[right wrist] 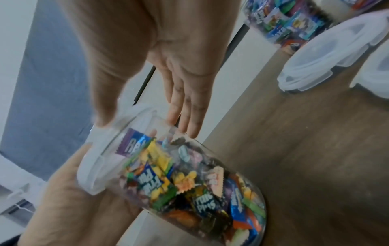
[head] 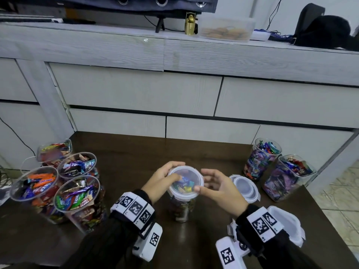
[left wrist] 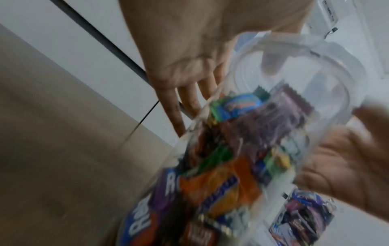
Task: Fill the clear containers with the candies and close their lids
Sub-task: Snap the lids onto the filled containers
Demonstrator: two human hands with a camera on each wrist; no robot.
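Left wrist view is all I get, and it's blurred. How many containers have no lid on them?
Observer: Six. The head view shows four open containers at the table's left and two open containers at its right.
Operator: Any spare lids out?
Observer: Yes. Stacked lids lie just right of the centre container, and another lid lies by the right wrist.
Operator: How do the hands sit on the centre lid?
Observer: The left hand grips the centre lid at its left rim. The right hand only touches the near rim with its thumb, fingers relaxed.
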